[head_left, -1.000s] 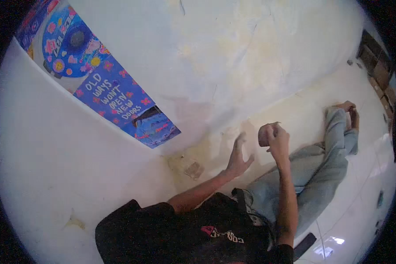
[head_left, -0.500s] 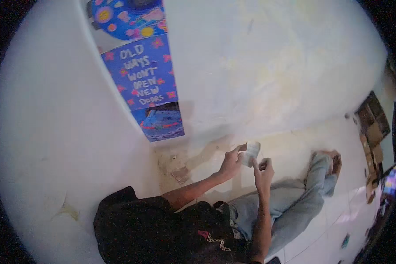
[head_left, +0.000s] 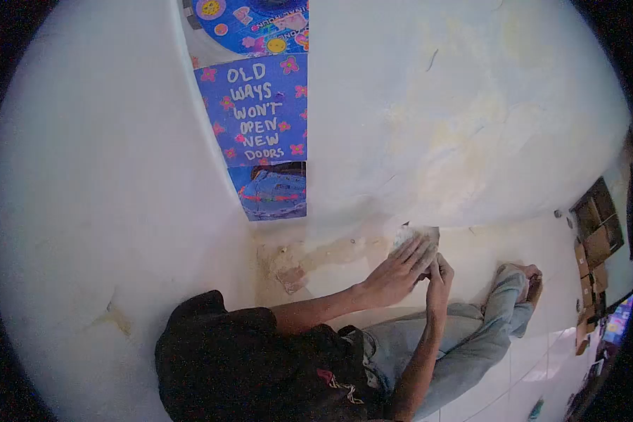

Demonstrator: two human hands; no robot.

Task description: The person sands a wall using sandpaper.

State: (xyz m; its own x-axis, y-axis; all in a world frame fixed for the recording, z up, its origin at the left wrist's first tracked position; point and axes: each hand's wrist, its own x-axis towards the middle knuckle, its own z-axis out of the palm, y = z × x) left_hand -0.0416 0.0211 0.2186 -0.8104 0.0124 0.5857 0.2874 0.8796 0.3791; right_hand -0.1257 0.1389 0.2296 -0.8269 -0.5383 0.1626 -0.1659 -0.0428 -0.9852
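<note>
A small pale-grey sheet (head_left: 432, 236), possibly paper, is up in front of my body, near the base of the wall. My left hand (head_left: 401, 267) lies flat across it with the fingers stretched out, covering most of the sheet. Close against those fingers, my right hand (head_left: 439, 273) is closed in a pinch at the sheet's lower edge. Its fingertips are partly hidden, and what is printed on the sheet, if anything, cannot be made out.
My jeans-clad legs (head_left: 464, 337) stretch to the right over the tiled floor (head_left: 496, 383). A blue lettered poster (head_left: 253, 112) hangs on the stained white wall (head_left: 373, 84). Cardboard boxes (head_left: 598, 246) and a lit screen (head_left: 617, 323) are at the far right.
My left hand has gone from gripping the sheet's edge to lying flat over it. Both hands and the sheet have shifted slightly right in view; the camera has also moved.
</note>
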